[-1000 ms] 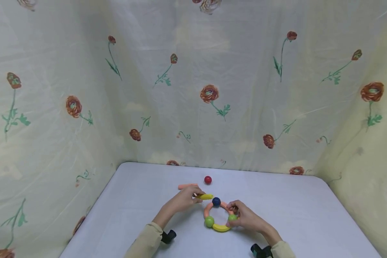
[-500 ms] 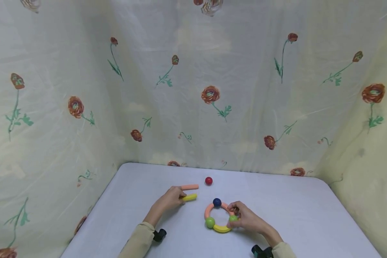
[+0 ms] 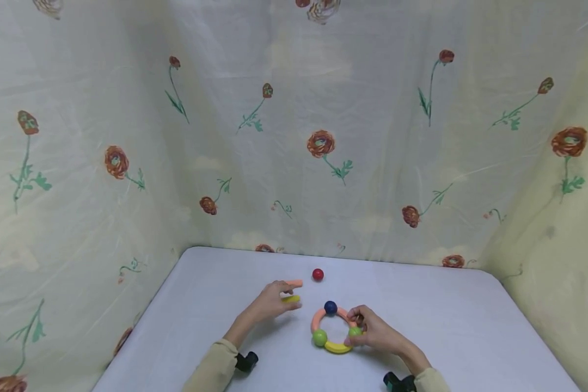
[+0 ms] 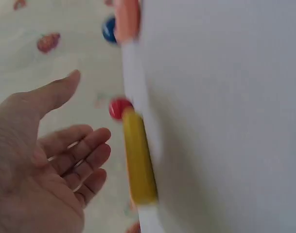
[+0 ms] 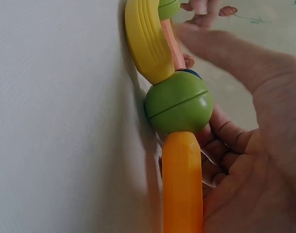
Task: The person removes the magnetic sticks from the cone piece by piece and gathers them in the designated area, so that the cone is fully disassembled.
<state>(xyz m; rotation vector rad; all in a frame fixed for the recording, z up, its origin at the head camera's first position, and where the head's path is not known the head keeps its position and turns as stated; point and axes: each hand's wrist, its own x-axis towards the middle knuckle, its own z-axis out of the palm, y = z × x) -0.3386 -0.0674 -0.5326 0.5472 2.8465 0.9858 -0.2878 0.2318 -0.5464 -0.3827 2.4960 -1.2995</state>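
A toy ring of balls and curved rods lies on the table: blue ball [image 3: 330, 308] at the back, green ball [image 3: 319, 338] at left, yellow curved rod [image 3: 337, 347] in front, pink curved rods [image 3: 316, 319] between. My right hand [image 3: 378, 331] holds its right side, thumb and fingers curled about the second green ball [image 5: 179, 103]. From that ball an orange rod [image 5: 182, 184] runs toward the palm, mostly hidden in the head view. Left of the ring, my left hand [image 3: 270, 301] spreads around a loose yellow rod [image 4: 139, 158], apart from it in the left wrist view.
Behind the left hand lies a pink rod [image 3: 295, 283], partly covered by its fingers. A red ball [image 3: 318, 275] sits farther back. The white table [image 3: 451, 305] is bordered by flowered cloth [image 3: 362, 218] at the back and sides.
The left hand carried the yellow rod away from the blue ball toward the left, set it down and let go; its fingers are now spread. The right hand stays at the ring.
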